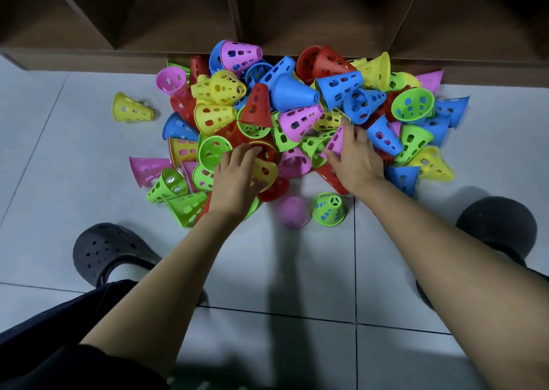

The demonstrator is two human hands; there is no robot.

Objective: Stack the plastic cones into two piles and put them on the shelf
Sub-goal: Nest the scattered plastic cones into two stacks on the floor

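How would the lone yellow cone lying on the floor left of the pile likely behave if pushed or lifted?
Lying on its side, the yellow cone would probably roll in a curve around its narrow end. Its wall full of holes suggests it is light for its size. It is probably stiff: cones in the pile keep their shape.

We find cone heap [292, 92] jammed against shelf [74, 58] front, barring low approach there. We get bare floor [59, 166] left of heap, stray yellow cone [130, 108] on it.
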